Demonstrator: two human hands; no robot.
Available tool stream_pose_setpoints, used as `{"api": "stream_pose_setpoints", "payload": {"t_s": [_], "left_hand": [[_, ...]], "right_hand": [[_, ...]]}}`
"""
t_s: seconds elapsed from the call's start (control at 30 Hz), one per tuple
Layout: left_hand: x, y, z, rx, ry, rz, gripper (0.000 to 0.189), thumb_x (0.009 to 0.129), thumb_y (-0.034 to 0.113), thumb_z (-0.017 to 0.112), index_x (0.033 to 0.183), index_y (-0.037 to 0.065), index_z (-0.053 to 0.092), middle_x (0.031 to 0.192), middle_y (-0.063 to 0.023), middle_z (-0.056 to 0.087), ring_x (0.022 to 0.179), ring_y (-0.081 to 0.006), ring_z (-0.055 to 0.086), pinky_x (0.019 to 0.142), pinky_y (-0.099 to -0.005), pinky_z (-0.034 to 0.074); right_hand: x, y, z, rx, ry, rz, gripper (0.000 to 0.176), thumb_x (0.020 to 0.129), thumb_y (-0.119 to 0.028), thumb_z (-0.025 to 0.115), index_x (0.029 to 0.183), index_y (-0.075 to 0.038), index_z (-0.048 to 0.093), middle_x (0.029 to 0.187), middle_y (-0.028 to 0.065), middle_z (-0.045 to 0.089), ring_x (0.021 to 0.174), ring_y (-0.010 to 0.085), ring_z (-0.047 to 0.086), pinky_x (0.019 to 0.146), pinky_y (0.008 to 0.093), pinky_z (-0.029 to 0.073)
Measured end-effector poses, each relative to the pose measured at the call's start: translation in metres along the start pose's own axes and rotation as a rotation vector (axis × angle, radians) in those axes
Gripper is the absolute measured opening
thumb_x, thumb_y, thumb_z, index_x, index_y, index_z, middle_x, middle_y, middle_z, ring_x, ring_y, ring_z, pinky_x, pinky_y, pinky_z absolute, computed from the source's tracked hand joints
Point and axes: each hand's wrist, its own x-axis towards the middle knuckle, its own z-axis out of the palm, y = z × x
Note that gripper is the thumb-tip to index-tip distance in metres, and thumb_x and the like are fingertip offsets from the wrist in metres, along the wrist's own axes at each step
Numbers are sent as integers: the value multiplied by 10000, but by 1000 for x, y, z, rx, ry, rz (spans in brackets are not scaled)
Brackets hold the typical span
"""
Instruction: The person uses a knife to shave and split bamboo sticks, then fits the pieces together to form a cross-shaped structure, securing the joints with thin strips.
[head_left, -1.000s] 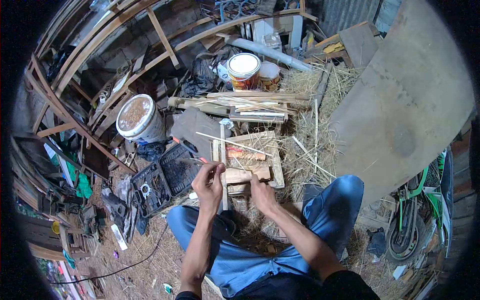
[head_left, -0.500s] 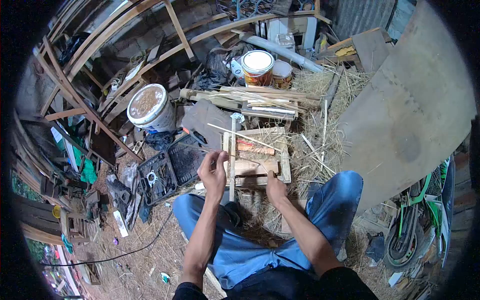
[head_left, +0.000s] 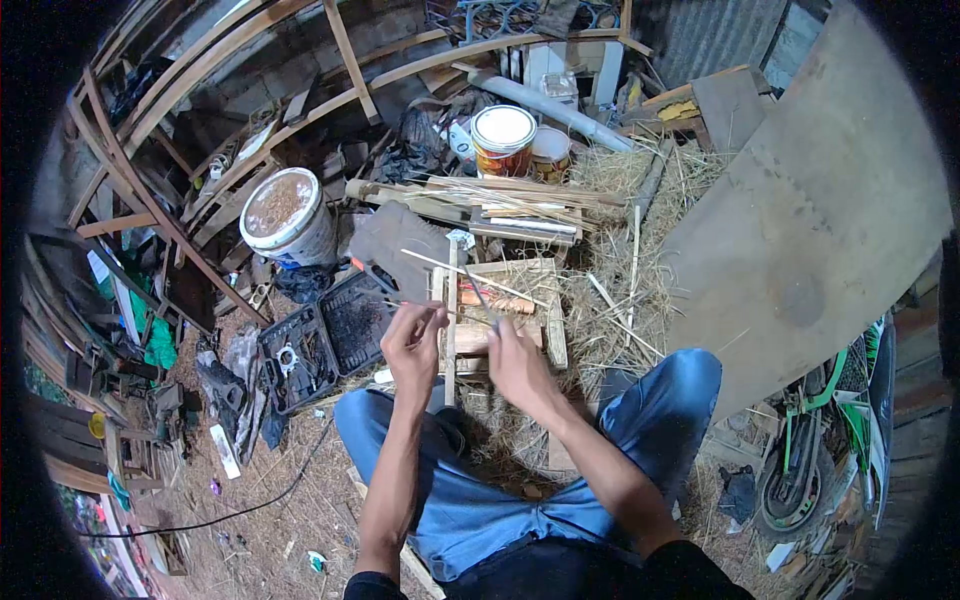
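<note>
Between thumb and fingers, my left hand point(head_left: 410, 338) pinches a thin bamboo strip point(head_left: 465, 316) that runs across toward my right hand point(head_left: 520, 368). My right hand is closed around a knife, its narrow dark blade point(head_left: 478, 288) pointing up and away to the left; the handle is hidden in my fist. Both hands are above a low wooden frame point(head_left: 560, 325) in front of my knees. Inside it lie a pale wood block point(head_left: 475, 338) and an orange-brown piece point(head_left: 510, 301). An upright-looking wooden slat point(head_left: 451, 370) crosses the frame's left side, with a long thin stick point(head_left: 430, 259) over it.
An open black tool case point(head_left: 318, 335) lies to the left, below a bucket of sawdust point(head_left: 284, 215). Behind the frame are a pile of bamboo strips point(head_left: 540, 200) and a paint pail point(head_left: 502, 140). A large board point(head_left: 800, 230) leans at right, near a green-framed wheeled vehicle point(head_left: 805, 450).
My right hand has moved left and up, close to my left hand, and the knife blade now points away. The left hand stays nearly in place, still pinching the strip.
</note>
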Motion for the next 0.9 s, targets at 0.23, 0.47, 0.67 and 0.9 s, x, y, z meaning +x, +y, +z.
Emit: {"api": "stream_pose_setpoints", "payload": {"t_s": [0.23, 0.47, 0.67, 0.9], "left_hand": [[-10, 18, 15, 135, 30, 289, 76, 790, -51, 637, 866, -39, 631, 855, -112, 665, 767, -154, 645, 688, -253, 519], [-8, 20, 21, 100, -18, 256, 93, 793, -47, 636, 885, -40, 624, 838, -112, 653, 756, -154, 649, 663, -253, 528], [1, 20, 18, 72, 93, 187, 56, 814, 4, 631, 858, -31, 628, 792, -94, 647, 713, -126, 619, 660, -241, 486], [-8, 14, 22, 78, 87, 233, 78, 790, -23, 649, 866, -24, 628, 813, -96, 651, 722, -135, 639, 651, -239, 507]], "right_hand": [[9, 9, 22, -186, 145, -272, 228, 935, -137, 404, 1010, 77, 423, 570, 242, 566, 532, 391, 601, 485, 479, 478], [10, 117, 43, -286, -161, 174, 280, 937, -153, 324, 1009, 96, 432, 700, 266, 603, 694, 395, 632, 661, 487, 500], [9, 122, 55, -235, -151, 245, 290, 926, -177, 377, 1033, 88, 433, 825, 318, 595, 817, 434, 612, 747, 518, 470], [5, -3, 15, -28, 45, -209, 165, 896, -34, 378, 976, 101, 432, 622, 253, 586, 517, 348, 607, 402, 419, 457]]}}
